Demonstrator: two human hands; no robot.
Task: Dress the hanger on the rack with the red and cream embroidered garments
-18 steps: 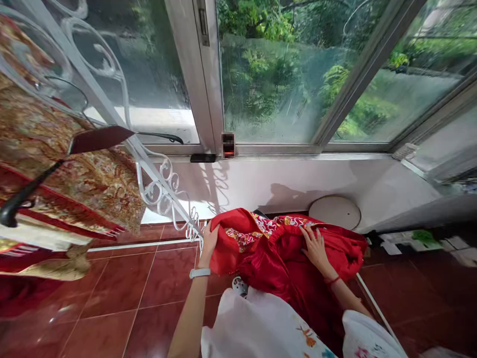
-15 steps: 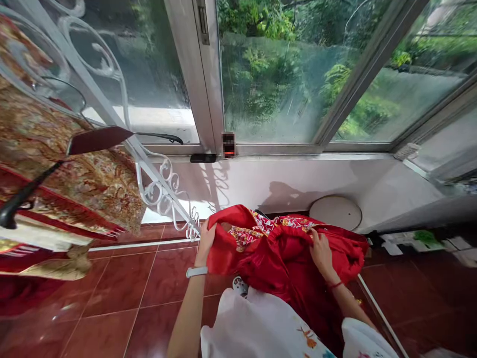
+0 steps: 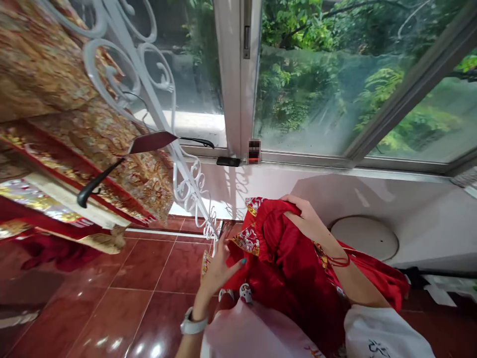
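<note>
A red satiny garment [image 3: 283, 248] with gathered folds and patterned red, gold and white trim [image 3: 248, 238] hangs in front of me. My right hand [image 3: 303, 214] grips its upper part, with some fingers hidden in the cloth. Beside the trimmed edge at the left is my left hand [image 3: 218, 271], its thumb spread away from the fingers. A small patterned bit of cloth [image 3: 205, 262] shows just past that hand. Part of the garment trails to the right beneath my right forearm.
A white scrolled metal rack [image 3: 160, 109] stands at the left, with a dark hanger [image 3: 152, 142] hooked on it and brocade cloth [image 3: 141, 174] behind. On the window sill lies a black object [image 3: 228, 161]. A round pale disc [image 3: 365, 236] leans against the wall over red floor tiles [image 3: 126, 308].
My left hand has come off the red cloth and spread its fingers. My right hand has moved up and left, bunching the garment. The view has swung left.
</note>
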